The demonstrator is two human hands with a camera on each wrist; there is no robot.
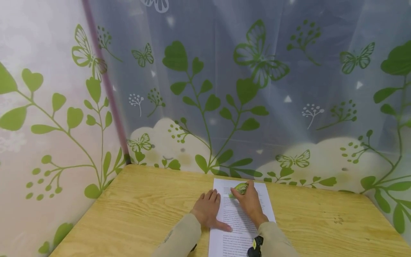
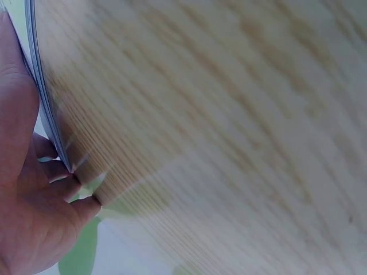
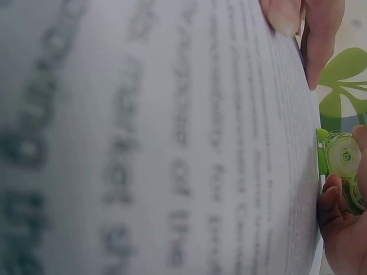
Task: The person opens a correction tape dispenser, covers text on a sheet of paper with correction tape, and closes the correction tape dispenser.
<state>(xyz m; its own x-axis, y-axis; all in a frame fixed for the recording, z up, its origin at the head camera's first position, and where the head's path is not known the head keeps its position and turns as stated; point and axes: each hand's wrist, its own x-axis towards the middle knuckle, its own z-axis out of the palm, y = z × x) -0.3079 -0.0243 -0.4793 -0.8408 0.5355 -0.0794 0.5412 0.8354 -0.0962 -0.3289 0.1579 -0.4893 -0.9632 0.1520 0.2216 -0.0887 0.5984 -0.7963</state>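
A stack of printed paper (image 1: 232, 237) lies lengthwise on the wooden table. My right hand (image 1: 251, 202) pinches a green see-through correction tape dispenser (image 1: 240, 188) over the upper part of the top sheet. Its round reel shows in the right wrist view, where the dispenser's green tip (image 3: 321, 150) is down at the page; whether it touches cannot be told. My left hand (image 1: 207, 211) rests with spread fingers at the left edge of the stack, thumb across the text. From the left wrist view, several sheet edges (image 2: 43, 86) show beside that hand (image 2: 40, 212).
The wooden tabletop (image 1: 144, 207) extends to both sides of the paper. Behind it hangs a curtain (image 1: 218, 142) printed with green leaves and butterflies, close to the table's far edge. A black and yellow wrist strap (image 1: 255, 246) sits at the right sleeve.
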